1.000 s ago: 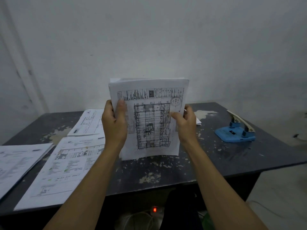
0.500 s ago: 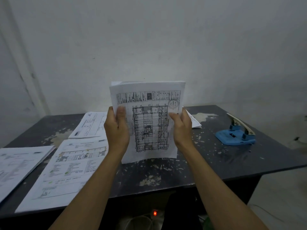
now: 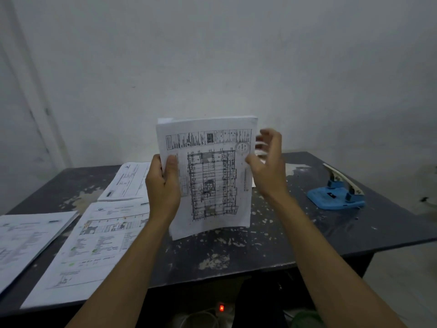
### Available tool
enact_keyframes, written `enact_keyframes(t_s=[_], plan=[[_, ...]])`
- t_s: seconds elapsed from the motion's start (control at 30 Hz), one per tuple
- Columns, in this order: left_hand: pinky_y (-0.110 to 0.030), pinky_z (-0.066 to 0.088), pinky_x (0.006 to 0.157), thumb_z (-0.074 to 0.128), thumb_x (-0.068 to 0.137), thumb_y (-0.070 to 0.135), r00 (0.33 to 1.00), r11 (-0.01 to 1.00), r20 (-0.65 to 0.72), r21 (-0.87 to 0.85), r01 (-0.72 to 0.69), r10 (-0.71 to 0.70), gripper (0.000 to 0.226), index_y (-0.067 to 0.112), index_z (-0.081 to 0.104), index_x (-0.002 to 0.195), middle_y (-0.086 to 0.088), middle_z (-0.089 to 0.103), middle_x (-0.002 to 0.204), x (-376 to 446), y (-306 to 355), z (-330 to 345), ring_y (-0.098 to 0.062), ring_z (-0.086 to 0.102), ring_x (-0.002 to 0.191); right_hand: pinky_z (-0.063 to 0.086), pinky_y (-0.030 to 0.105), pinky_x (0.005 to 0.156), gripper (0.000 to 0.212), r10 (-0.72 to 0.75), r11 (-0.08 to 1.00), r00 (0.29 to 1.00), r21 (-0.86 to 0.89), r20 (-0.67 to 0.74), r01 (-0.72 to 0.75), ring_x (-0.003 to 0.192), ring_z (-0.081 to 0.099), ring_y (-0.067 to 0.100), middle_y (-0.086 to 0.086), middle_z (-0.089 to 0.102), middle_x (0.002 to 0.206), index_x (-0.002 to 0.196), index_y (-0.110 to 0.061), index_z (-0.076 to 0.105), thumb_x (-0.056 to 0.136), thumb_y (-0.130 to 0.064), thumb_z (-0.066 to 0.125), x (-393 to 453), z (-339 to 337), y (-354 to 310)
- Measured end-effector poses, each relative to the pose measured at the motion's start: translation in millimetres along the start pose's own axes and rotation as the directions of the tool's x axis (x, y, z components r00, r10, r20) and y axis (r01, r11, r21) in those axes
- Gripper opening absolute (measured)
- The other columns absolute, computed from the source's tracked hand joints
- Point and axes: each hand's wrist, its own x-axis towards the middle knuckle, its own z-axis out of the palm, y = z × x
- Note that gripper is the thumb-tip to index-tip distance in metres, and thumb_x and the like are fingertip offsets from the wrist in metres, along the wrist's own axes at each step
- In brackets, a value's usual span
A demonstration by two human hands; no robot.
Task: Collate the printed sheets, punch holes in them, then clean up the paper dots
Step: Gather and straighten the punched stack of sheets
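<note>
Collating step: my left hand (image 3: 163,188) grips the sheet stack (image 3: 208,176) upright above the table (image 3: 236,247). My right hand (image 3: 267,166), blurred, seems off it, fingers loosely spread. Next: square the edges, then the punch (image 3: 335,197).

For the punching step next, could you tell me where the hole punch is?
The blue hole punch sits on the dark table, far right, beyond the right hand.
</note>
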Motion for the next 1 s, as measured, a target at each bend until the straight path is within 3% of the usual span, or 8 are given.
enact_keyframes(t_s=[0.07, 0.17, 0.23, 0.3, 0.73, 0.83, 0.9, 1.0], plan=[[-0.012, 0.054, 0.063, 0.046, 0.101, 0.047, 1.0, 1.0, 0.012, -0.004, -0.014, 0.014, 0.011, 0.041, 0.055, 0.1, 0.025, 0.068, 0.097, 0.5, 1.4, 1.1, 0.001, 0.069, 0.088, 0.047, 0.03, 0.099, 0.065, -0.152, 0.976, 0.988, -0.156, 0.007, 0.151, 0.121, 0.048, 0.01, -0.002, 0.048, 0.133, 0.136, -0.02, 0.035, 0.076, -0.02, 0.061, 11.7, 0.2, -19.3], [-0.011, 0.053, 0.063, 0.046, 0.102, 0.045, 0.999, 0.999, 0.008, -0.013, -0.032, 0.032, 0.014, 0.035, 0.055, 0.103, 0.027, 0.068, 0.096, -1.0, 0.7, 2.3, 0.002, 0.068, 0.088, 0.014, 0.051, 0.121, 0.082, -0.406, 0.78, 0.904, -0.463, 0.137, 0.421, 0.145, 0.023, 0.012, 0.001, 0.032, 0.154, 0.147, -0.014, 0.029, 0.069, -0.023, 0.053, 22.2, 8.7, -45.7], [-0.011, 0.053, 0.063, 0.046, 0.102, 0.045, 0.999, 0.999, 0.002, -0.011, -0.038, 0.038, 0.017, 0.03, 0.054, 0.105, 0.026, 0.067, 0.096, -1.7, 0.6, 2.6, 0.002, 0.068, 0.087, 0.001, 0.051, 0.122, 0.086, -0.391, 0.607, 0.847, -0.591, 0.36, 0.531, 0.151, 0.012, 0.018, 0.003, 0.026, 0.159, 0.151, -0.012, 0.025, 0.071, -0.027, 0.053, 24.7, 16.4, -56.0], [-0.01, 0.053, 0.063, 0.046, 0.102, 0.043, 0.999, 0.999, 0.003, -0.018, -0.046, 0.046, 0.018, 0.028, 0.054, 0.107, 0.028, 0.067, 0.096, -2.3, 0.1, 2.2, 0.003, 0.068, 0.088, -0.001, 0.05, 0.122, 0.078, -0.304, 0.519, 0.817, -0.635, 0.49, 0.573, 0.147, 0.023, 0.021, 0.004, 0.039, 0.149, 0.147, -0.013, 0.032, 0.073, -0.031, 0.053, 24.6, 23.0, -60.5], [-0.008, 0.052, 0.061, 0.045, 0.101, 0.046, 0.999, 0.999, -0.008, 0.032, -0.037, 0.037, 0.024, 0.027, 0.053, 0.111, 0.015, 0.066, 0.098, -3.7, -4.3, 0.2, 0.006, 0.066, 0.086, -0.001, 0.055, 0.12, 0.068, -0.403, 0.474, 0.722, -0.546, 0.563, 0.691, 0.138, 0.038, 0.017, -0.001, 0.05, 0.138, 0.142, -0.018, 0.042, 0.076, -0.028, 0.055, 13.2, 42.0, -82.3], [-0.008, 0.052, 0.06, 0.046, 0.1, 0.045, 0.999, 0.999, 0.002, 0.025, -0.039, 0.039, 0.025, 0.023, 0.053, 0.108, 0.014, 0.066, 0.099, -4.1, -4.7, -0.6, 0.006, 0.066, 0.086, 0.006, 0.054, 0.121, 0.066, -0.524, 0.603, 0.807, -0.55, 0.273, 0.578, 0.142, 0.033, 0.019, 0.004, 0.045, 0.145, 0.137, -0.014, 0.047, 0.072, -0.02, 0.055, 13.1, 30.3, -67.4], [-0.009, 0.053, 0.062, 0.047, 0.1, 0.044, 0.999, 0.999, 0.006, 0.012, -0.037, 0.037, 0.025, 0.022, 0.053, 0.108, 0.013, 0.066, 0.1, -4.2, -5.4, -2.5, 0.006, 0.067, 0.087, 0.017, 0.053, 0.12, 0.062, -0.474, 0.811, 0.879, -0.412, -0.046, 0.416, 0.142, 0.033, 0.017, 0.004, 0.041, 0.148, 0.137, -0.013, 0.044, 0.077, -0.02, 0.056, 6.0, 18.0, -46.6], [-0.011, 0.053, 0.064, 0.047, 0.101, 0.045, 1.0, 1.0, 0.009, 0.004, -0.023, 0.023, 0.024, 0.023, 0.053, 0.109, 0.013, 0.067, 0.102, -5.4, -6.7, -2.2, 0.004, 0.067, 0.088, 0.043, 0.046, 0.105, 0.045, 0.013, 1.0, 0.946, 0.023, -0.324, -0.006, 0.126, 0.048, 0.013, 0.004, 0.049, 0.139, 0.132, -0.019, 0.044, 0.094, -0.041, 0.045, -11.1, 9.1, -11.5]])
